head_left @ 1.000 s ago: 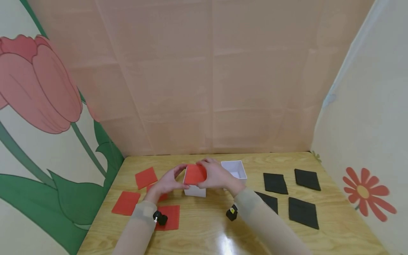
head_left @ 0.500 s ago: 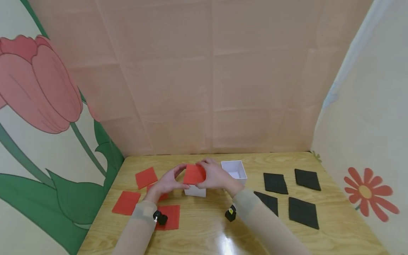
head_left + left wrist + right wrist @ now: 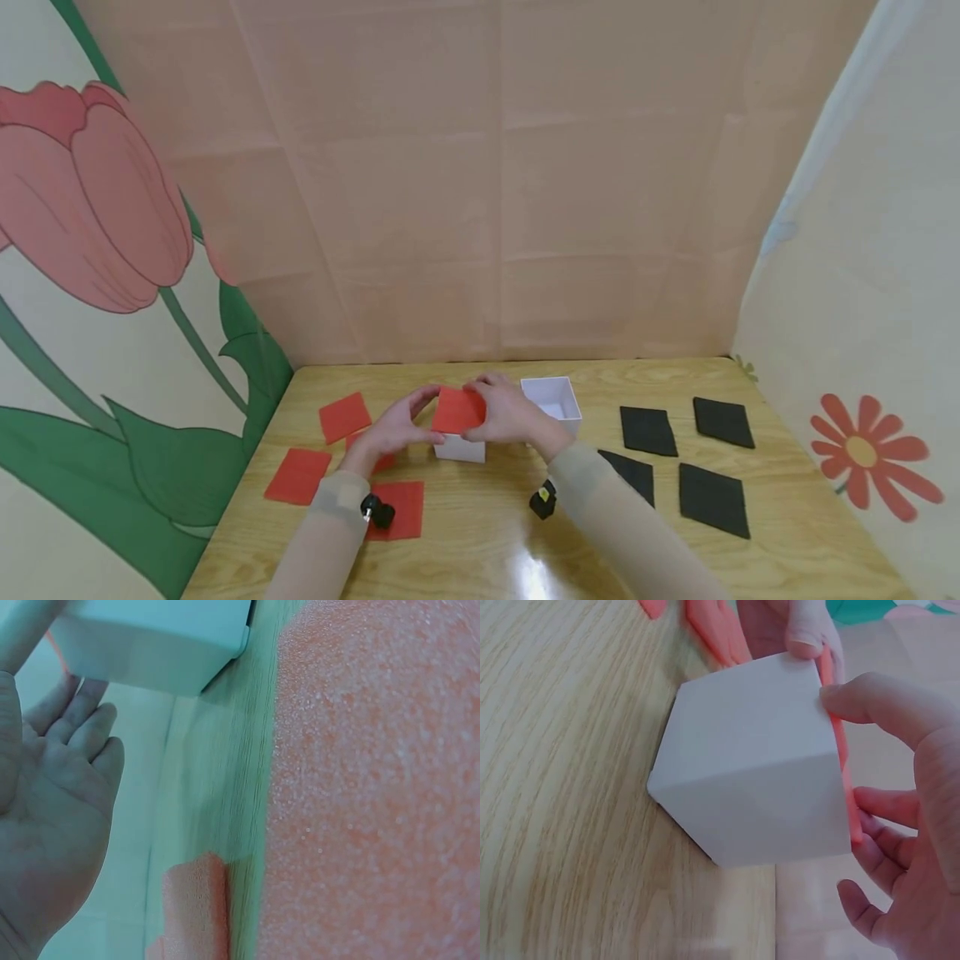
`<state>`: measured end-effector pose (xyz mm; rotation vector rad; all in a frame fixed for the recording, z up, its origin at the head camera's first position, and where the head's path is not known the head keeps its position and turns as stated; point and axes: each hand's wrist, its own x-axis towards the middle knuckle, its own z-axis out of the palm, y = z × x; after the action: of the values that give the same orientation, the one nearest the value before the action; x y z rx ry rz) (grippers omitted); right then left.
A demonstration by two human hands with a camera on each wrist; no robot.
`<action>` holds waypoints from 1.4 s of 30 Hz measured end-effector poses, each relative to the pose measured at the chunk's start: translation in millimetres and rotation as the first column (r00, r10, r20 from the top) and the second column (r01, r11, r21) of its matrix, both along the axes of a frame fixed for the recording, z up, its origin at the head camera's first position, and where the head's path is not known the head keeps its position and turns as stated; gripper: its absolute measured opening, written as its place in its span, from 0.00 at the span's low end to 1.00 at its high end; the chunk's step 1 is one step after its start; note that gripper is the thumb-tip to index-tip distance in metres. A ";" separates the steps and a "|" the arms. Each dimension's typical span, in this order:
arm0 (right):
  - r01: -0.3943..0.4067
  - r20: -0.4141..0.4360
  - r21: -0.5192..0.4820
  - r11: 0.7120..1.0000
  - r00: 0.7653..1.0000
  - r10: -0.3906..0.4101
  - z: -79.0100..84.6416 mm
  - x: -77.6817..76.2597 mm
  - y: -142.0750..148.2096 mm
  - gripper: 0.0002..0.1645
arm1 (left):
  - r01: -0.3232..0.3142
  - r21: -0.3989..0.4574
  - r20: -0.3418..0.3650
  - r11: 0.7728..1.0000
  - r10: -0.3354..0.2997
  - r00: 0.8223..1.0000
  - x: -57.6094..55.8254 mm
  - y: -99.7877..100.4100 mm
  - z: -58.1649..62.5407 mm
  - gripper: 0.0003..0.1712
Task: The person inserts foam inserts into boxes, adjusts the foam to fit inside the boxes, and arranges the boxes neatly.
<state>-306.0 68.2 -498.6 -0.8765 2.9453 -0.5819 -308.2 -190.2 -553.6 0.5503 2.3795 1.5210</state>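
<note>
A red foam sheet (image 3: 457,410) lies over the top of a small white box (image 3: 460,450) at the middle of the table. My left hand (image 3: 393,429) holds the box's left side, thumb at the near corner and fingertips at the far one. On the opposite side, my right hand (image 3: 517,412) grips the foam sheet's edge between thumb and fingers. The right wrist view shows the sheet (image 3: 845,761) along the box's rim, with my right thumb (image 3: 851,697) on it. The inside of the box (image 3: 750,750) is hidden.
A second white box (image 3: 551,400), with its top uncovered, stands just behind my right hand. Several red foam sheets (image 3: 297,477) lie to the left, partly under my left arm. Several black sheets (image 3: 714,502) lie on the right of the wooden table (image 3: 480,533).
Both hands stay at the first white box, with only slight shifts. The red foam sheet now covers the strip of rim that showed at its left edge one second ago.
</note>
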 end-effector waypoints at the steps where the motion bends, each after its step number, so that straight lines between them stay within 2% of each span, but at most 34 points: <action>1: -0.003 0.005 0.001 1.000 1.000 0.003 0.7 0.0 0.6 0.53 | -0.004 -0.003 0.001 1.000 0.004 1.000 -0.2 0.1 0.1 0.59; 9: -0.022 0.063 -0.036 0.999 0.998 0.025 7.4 3.5 11.0 0.51 | -0.019 -0.019 0.014 1.000 0.020 1.000 1.4 0.3 3.3 0.61; 15: -0.031 0.054 -0.035 0.999 0.998 0.033 7.4 3.4 15.3 0.47 | -0.031 -0.003 0.023 1.000 0.031 0.999 2.1 0.0 3.9 0.61; 20: -0.009 0.042 -0.009 1.000 0.999 0.010 7.0 2.8 14.9 0.44 | -0.029 0.001 0.021 1.000 0.029 0.999 2.5 0.9 4.7 0.61; 29: -0.008 0.034 -0.016 1.000 0.999 0.008 9.0 3.4 11.8 0.48 | -0.028 0.000 0.020 1.000 0.028 0.999 2.7 -0.1 3.9 0.60; 36: -0.014 -0.023 -0.064 0.998 1.000 0.013 4.9 -1.8 -4.6 0.49 | -0.002 0.013 -0.003 1.000 0.002 1.000 0.8 -2.7 2.0 0.59; 42: -0.024 -0.067 -0.016 1.000 0.998 0.023 2.6 -4.1 -18.9 0.52 | 0.025 0.020 -0.040 0.999 -0.024 0.999 2.3 -2.1 2.8 0.55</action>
<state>-310.1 49.3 -496.0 -0.9496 2.9885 -0.5889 -306.0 -192.3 -550.8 0.6168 2.3798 1.5399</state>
